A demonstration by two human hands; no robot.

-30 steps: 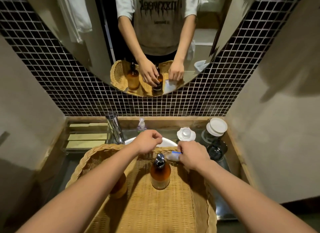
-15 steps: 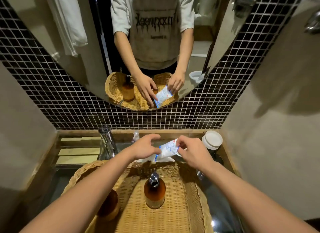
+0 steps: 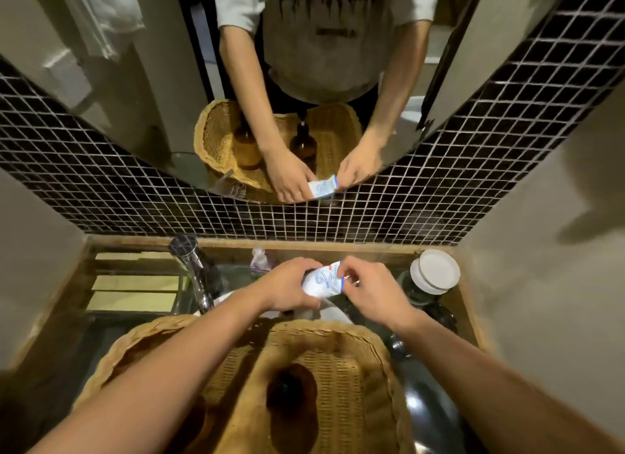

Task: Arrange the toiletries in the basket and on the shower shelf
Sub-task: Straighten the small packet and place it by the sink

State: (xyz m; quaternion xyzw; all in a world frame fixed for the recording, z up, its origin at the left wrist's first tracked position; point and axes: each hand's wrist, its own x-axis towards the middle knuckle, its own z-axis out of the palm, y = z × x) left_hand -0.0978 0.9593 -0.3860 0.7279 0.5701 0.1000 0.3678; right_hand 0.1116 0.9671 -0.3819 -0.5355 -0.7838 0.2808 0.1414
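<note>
1. Wicker basket (image 3: 355,345) nearest, on table w/ sink; amber pump bottle (image 3: 291,391) upright inside, 2nd amber bottle (image 3: 199,416) mostly hidden under L forearm.
2. Past basket's far rim, both hands hold white-blue packet (image 3: 323,281) in the air over the sink. Vs 0.5 s ago: hands closer together, packet more bunched.
3. Left hand (image 3: 287,286): grip clamped round packet's L end. Right hand (image 3: 375,289): fingertips pinch its R edge.
4. Farther: faucet (image 3: 194,267), small clear bottle (image 3: 259,261), white-lidded jar (image 3: 434,272).
5. Mirror (image 3: 152,98) above tile wall reflects all this.
</note>
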